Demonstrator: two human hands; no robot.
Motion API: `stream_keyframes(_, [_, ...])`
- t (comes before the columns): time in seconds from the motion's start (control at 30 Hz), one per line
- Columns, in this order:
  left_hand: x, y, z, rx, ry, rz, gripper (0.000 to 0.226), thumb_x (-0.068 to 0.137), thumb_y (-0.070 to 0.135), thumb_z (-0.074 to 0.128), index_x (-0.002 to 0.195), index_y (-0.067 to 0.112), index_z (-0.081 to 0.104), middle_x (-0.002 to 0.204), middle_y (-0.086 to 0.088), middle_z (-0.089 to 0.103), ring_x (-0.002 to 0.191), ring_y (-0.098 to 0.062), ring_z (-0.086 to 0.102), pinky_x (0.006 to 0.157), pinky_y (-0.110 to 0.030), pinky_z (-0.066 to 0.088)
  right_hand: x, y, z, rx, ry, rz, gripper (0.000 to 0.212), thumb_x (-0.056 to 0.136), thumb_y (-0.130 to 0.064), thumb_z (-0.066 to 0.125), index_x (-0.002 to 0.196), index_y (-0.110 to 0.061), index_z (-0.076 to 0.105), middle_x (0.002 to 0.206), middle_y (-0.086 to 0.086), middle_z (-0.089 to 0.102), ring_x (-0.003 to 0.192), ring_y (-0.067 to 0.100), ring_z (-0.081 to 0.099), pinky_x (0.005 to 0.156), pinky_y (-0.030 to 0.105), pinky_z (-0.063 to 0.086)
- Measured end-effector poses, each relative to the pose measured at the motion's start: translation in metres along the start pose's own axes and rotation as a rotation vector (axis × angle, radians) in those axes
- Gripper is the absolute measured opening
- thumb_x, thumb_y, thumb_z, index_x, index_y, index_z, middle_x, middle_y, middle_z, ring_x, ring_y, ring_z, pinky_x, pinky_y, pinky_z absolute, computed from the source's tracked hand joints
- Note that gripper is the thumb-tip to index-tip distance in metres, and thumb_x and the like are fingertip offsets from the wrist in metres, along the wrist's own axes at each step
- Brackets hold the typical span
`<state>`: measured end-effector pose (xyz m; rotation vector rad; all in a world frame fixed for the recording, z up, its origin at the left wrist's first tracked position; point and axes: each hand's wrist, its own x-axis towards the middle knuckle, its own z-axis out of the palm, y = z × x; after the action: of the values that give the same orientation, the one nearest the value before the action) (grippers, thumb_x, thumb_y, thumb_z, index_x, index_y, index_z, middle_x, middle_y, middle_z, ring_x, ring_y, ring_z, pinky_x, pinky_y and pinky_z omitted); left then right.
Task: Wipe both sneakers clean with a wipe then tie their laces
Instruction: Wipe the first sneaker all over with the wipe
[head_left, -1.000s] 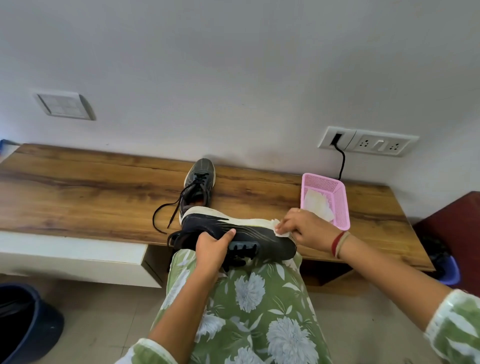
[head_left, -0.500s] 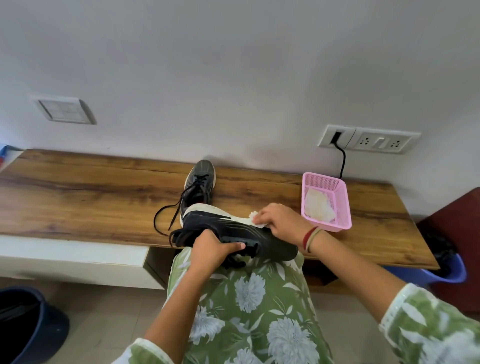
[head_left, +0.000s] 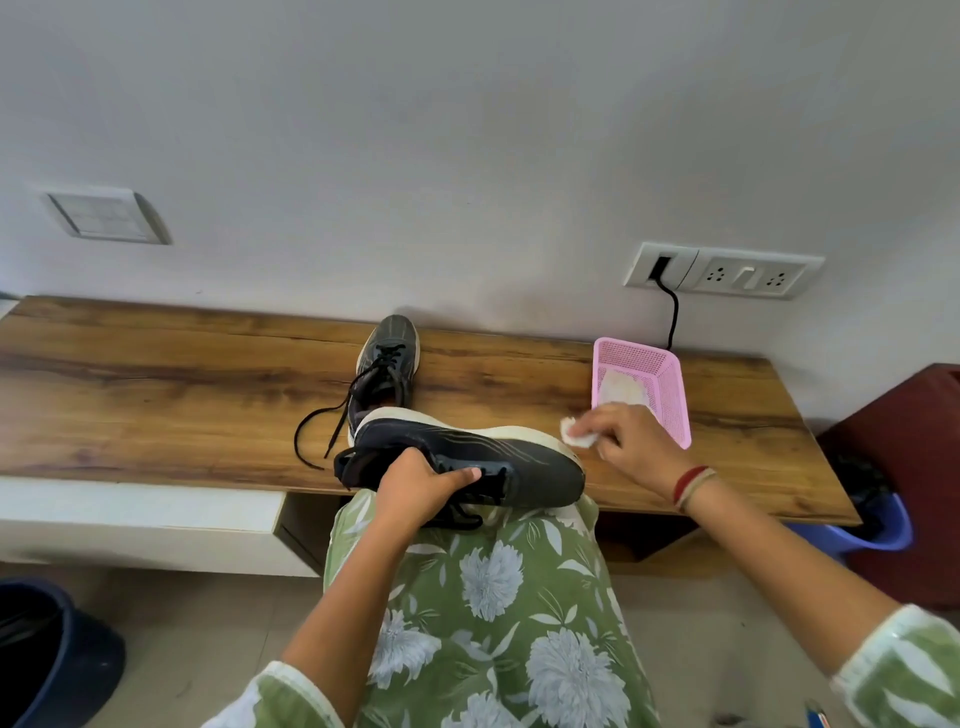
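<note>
Sneaker (head_left: 467, 462) lies on its side across the person's lap, just left of the pink basket (head_left: 675, 405). The right hand (head_left: 623, 441), rubbing the pale sole mid-shoe half a second ago, now sits just off the toe, nearer the basket, fingers curled round the crumpled wipe (head_left: 579, 434). That stroke looks finished. The left hand (head_left: 415, 488) grips the collar. The second sneaker (head_left: 387, 364), farther left of the basket, stands unlaced.

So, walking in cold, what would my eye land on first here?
A dark sneaker lies sideways across the person's lap, gripped by the left hand, while the right hand pinches a white wipe by its toe. Behind it a second sneaker stands on the wooden bench with laces trailing loose, and a pink basket sits to the right.
</note>
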<state>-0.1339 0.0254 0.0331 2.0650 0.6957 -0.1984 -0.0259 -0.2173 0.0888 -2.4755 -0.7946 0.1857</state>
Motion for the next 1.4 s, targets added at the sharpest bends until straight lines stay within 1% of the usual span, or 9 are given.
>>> stream_keyframes(0.07, [0.002, -0.004, 0.0, -0.039, -0.005, -0.011, 0.057, 0.064, 0.053, 0.08, 0.082, 0.0, 0.067, 0.074, -0.014, 0.069, 0.068, -0.027, 0.066, 0.058, -0.037, 0.048, 0.014, -0.013, 0.01, 0.057, 0.059, -0.041, 0.031, 0.085, 0.004, 0.052, 0.107, -0.01, 0.069, 0.112, 0.005, 0.066, 0.102, 0.013, 0.054, 0.096, 0.029, 0.043])
stream_keyframes(0.23, [0.005, -0.004, -0.001, -0.026, -0.013, 0.007, 0.052, 0.067, 0.051, 0.079, 0.083, 0.003, 0.068, 0.073, -0.01, 0.069, 0.068, -0.023, 0.066, 0.062, -0.039, 0.052, 0.027, -0.014, 0.04, -0.069, -0.194, -0.091, 0.041, 0.089, 0.004, 0.045, 0.119, -0.016, 0.063, 0.125, -0.002, 0.059, 0.116, 0.016, 0.046, 0.104, 0.031, 0.034])
stream_keyframes(0.43, [0.011, 0.002, -0.003, 0.013, -0.023, -0.042, 0.052, 0.07, 0.049, 0.078, 0.059, 0.014, 0.041, 0.05, 0.001, 0.041, 0.046, -0.016, 0.04, 0.049, -0.028, 0.028, 0.001, 0.011, 0.032, -0.121, -0.136, -0.069, 0.037, 0.09, 0.002, 0.047, 0.12, -0.014, 0.062, 0.12, 0.0, 0.061, 0.108, 0.016, 0.049, 0.099, 0.027, 0.038])
stream_keyframes(0.6, [0.018, 0.005, -0.003, 0.041, -0.061, -0.022, 0.05, 0.068, 0.051, 0.079, 0.082, 0.004, 0.067, 0.075, -0.009, 0.071, 0.069, -0.022, 0.066, 0.066, -0.04, 0.053, -0.01, 0.023, 0.018, -0.161, -0.187, 0.011, 0.036, 0.089, 0.001, 0.048, 0.117, -0.015, 0.065, 0.114, 0.002, 0.063, 0.105, 0.015, 0.053, 0.099, 0.033, 0.041])
stream_keyframes(0.7, [0.02, 0.002, -0.001, 0.014, -0.066, -0.02, 0.052, 0.068, 0.05, 0.08, 0.091, 0.005, 0.069, 0.083, -0.009, 0.073, 0.077, -0.023, 0.068, 0.076, -0.042, 0.055, 0.013, 0.002, 0.012, -0.093, -0.08, 0.011, 0.031, 0.09, -0.003, 0.049, 0.111, -0.014, 0.068, 0.109, 0.004, 0.066, 0.101, 0.016, 0.055, 0.095, 0.029, 0.042])
stream_keyframes(0.77, [0.021, 0.0, -0.001, 0.019, -0.071, -0.029, 0.058, 0.067, 0.052, 0.079, 0.092, 0.001, 0.068, 0.085, -0.013, 0.072, 0.079, -0.028, 0.068, 0.071, -0.04, 0.054, 0.033, -0.014, 0.02, 0.004, -0.029, -0.015, 0.034, 0.089, 0.001, 0.047, 0.112, -0.013, 0.067, 0.113, 0.003, 0.065, 0.106, 0.017, 0.054, 0.097, 0.031, 0.041])
stream_keyframes(0.93, [0.019, -0.002, -0.003, 0.042, -0.066, -0.064, 0.052, 0.068, 0.052, 0.079, 0.077, 0.003, 0.061, 0.066, -0.005, 0.061, 0.061, -0.021, 0.058, 0.056, -0.031, 0.04, 0.045, -0.017, 0.047, -0.092, -0.257, -0.076, 0.044, 0.086, 0.004, 0.043, 0.114, -0.02, 0.067, 0.115, 0.001, 0.063, 0.107, 0.018, 0.052, 0.096, 0.038, 0.042])
stream_keyframes(1.27, [0.031, 0.008, -0.006, 0.09, -0.13, -0.04, 0.045, 0.07, 0.049, 0.079, 0.092, 0.011, 0.068, 0.082, -0.001, 0.07, 0.079, -0.018, 0.065, 0.074, -0.035, 0.055, -0.008, 0.025, 0.02, -0.018, -0.144, 0.092, 0.034, 0.087, 0.004, 0.05, 0.11, -0.012, 0.069, 0.108, 0.005, 0.067, 0.1, 0.017, 0.058, 0.097, 0.035, 0.045])
stream_keyframes(1.4, [0.029, 0.007, -0.005, 0.084, -0.109, -0.064, 0.046, 0.07, 0.048, 0.079, 0.087, 0.008, 0.066, 0.077, -0.005, 0.068, 0.076, -0.021, 0.065, 0.07, -0.035, 0.053, 0.018, -0.001, 0.023, 0.098, 0.008, 0.08, 0.035, 0.085, 0.008, 0.048, 0.107, -0.008, 0.069, 0.109, 0.005, 0.066, 0.1, 0.015, 0.056, 0.095, 0.024, 0.041])
